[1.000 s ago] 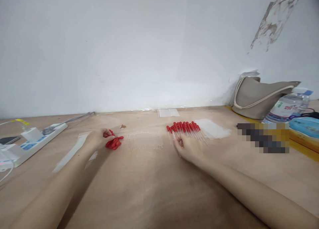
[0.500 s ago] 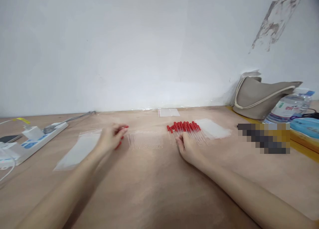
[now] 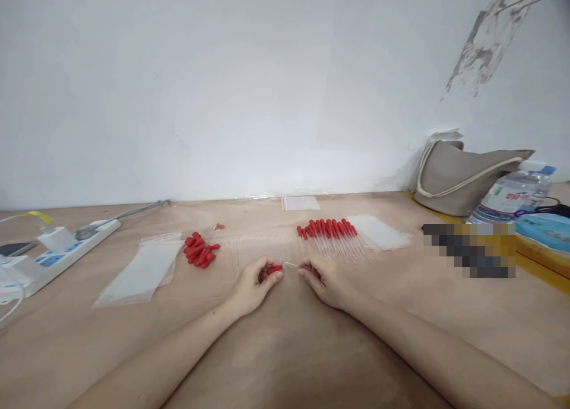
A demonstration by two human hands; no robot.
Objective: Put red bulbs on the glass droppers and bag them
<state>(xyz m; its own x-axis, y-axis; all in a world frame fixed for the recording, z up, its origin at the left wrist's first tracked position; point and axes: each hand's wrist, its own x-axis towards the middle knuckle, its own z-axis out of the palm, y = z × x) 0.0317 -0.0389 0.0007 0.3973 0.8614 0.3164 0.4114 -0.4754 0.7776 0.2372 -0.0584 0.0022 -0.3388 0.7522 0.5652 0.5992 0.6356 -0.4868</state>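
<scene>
My left hand (image 3: 253,284) pinches a red rubber bulb (image 3: 274,269) just above the table's middle. My right hand (image 3: 321,280) pinches a thin clear glass tube (image 3: 291,265) whose tip points at that bulb; the two almost touch. A pile of loose red bulbs (image 3: 200,251) lies to the left. A row of bare clear tubes (image 3: 256,249) lies just beyond my hands. Further right is a row of tubes fitted with red bulbs (image 3: 332,234).
Clear plastic bags lie at the left (image 3: 142,269), at the right (image 3: 379,231) and by the wall (image 3: 301,203). A white power strip (image 3: 66,249) with plugs sits at far left. A grey bag (image 3: 463,174), a water bottle (image 3: 512,196) and a blue pack (image 3: 545,231) stand at right.
My left hand left the pile of red bulbs with one bulb and came to the middle. My right hand drew back from the finished row with a clear tube to meet it.
</scene>
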